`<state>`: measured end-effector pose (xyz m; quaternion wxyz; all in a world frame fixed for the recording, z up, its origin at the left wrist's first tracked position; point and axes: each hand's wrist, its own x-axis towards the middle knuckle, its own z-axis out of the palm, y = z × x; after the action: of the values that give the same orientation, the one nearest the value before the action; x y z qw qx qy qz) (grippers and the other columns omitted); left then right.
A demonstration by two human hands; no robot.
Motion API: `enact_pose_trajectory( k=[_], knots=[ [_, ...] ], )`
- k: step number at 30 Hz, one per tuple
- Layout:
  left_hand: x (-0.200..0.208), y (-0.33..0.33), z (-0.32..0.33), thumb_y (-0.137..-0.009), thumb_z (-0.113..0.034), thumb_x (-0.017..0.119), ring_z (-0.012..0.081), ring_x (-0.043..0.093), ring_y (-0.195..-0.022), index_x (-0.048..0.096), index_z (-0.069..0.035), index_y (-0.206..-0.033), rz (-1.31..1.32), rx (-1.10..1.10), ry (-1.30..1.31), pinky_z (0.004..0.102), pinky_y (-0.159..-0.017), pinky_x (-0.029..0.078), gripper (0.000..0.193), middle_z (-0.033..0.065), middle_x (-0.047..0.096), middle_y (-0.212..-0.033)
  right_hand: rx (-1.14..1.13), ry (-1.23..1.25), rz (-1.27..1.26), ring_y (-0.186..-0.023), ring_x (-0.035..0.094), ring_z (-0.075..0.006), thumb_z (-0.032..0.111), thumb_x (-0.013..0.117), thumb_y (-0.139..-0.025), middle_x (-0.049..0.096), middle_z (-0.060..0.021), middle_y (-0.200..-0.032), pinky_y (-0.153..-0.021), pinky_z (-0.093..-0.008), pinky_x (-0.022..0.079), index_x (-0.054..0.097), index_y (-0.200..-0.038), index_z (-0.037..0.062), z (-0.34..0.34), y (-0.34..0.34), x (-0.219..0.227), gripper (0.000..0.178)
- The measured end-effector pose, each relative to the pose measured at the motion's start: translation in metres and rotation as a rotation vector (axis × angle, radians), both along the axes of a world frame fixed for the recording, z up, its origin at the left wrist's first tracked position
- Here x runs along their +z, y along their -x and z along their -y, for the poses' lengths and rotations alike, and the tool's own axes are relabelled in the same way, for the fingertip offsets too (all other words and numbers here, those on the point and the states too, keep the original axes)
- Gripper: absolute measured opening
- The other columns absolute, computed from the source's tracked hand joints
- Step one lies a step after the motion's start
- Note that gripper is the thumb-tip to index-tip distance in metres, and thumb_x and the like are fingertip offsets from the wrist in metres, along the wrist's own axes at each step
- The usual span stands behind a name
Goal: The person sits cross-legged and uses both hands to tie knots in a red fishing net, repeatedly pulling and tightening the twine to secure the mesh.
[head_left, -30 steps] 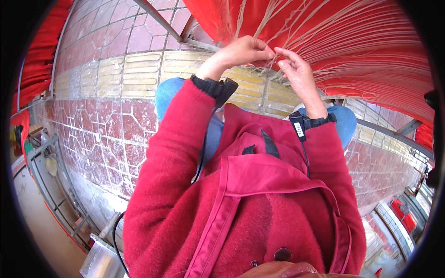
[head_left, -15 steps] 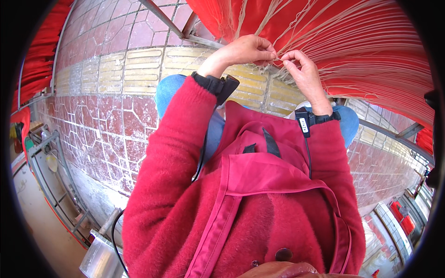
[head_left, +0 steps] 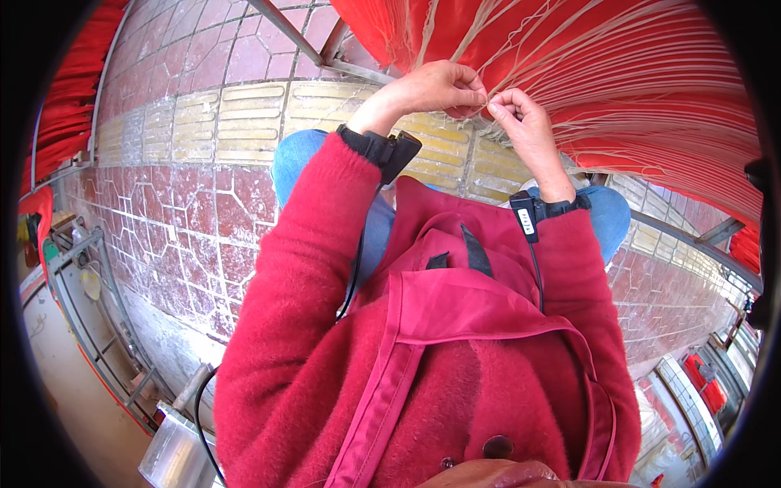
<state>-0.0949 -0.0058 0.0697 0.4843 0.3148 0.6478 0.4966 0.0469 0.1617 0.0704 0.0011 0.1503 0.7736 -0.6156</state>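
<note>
The left hand (head_left: 443, 87) and right hand (head_left: 525, 126) meet at upper centre, fingers curled, thumb and fingertips of each pinching pale threads (head_left: 651, 81), which spread over red cloth (head_left: 537, 20) at upper right. Fingertips partly hide the pinched strands; their crossing is too fine to make out.

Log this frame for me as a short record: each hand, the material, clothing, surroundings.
Left hand: thumb and fingers pinched at pale strands
Right hand: pinched at the strands, close beside the left
Material: red cloth with strands fanned along it
Clothing: red apron over a red top
Surroundings: tiled paving, metal frame
</note>
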Motion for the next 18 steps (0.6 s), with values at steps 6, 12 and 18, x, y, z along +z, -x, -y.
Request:
enact_pose_trajectory(
  k=[6, 12, 18],
  knots=[
    [0.001, 0.001, 0.003, -0.097, -0.028, 0.063, 0.0102, 0.067, -0.088, 0.065, -0.004, -0.105, 0.002, 0.044, 0.009, 0.0245, -0.079, 0.055, 0.026, 0.0030, 0.070, -0.093, -0.028, -0.031, -0.024, -0.071, 0.049, -0.0024, 0.012, 0.067, -0.091, 0.056, 0.0068, -0.076, -0.065, -0.0195, 0.042, 0.062, -0.092, 0.0040, -0.003, -0.003, 0.004, 0.009],
    [-0.003, 0.002, 0.002, -0.097, -0.027, 0.061, 0.0101, 0.066, -0.088, 0.063, -0.003, -0.105, 0.062, 0.104, -0.031, 0.0248, -0.079, 0.055, 0.025, 0.0034, 0.070, -0.095, -0.027, 0.074, -0.016, -0.075, 0.051, -0.0026, 0.010, 0.066, -0.092, 0.058, 0.0062, -0.081, -0.069, -0.0197, 0.044, 0.062, -0.093, 0.0047, -0.005, -0.004, 0.000, 0.007],
    [-0.012, 0.004, 0.003, -0.095, -0.028, 0.062, 0.0139, 0.067, -0.086, 0.065, -0.002, -0.105, -0.126, 0.116, 0.024, 0.0289, -0.079, 0.053, 0.028, 0.0060, 0.071, -0.092, 0.004, 0.088, 0.012, -0.077, 0.053, -0.0030, 0.012, 0.066, -0.092, 0.059, 0.0057, -0.081, -0.071, -0.0200, 0.045, 0.062, -0.094, 0.0049, -0.009, -0.007, -0.010, 0.008]
  ],
)
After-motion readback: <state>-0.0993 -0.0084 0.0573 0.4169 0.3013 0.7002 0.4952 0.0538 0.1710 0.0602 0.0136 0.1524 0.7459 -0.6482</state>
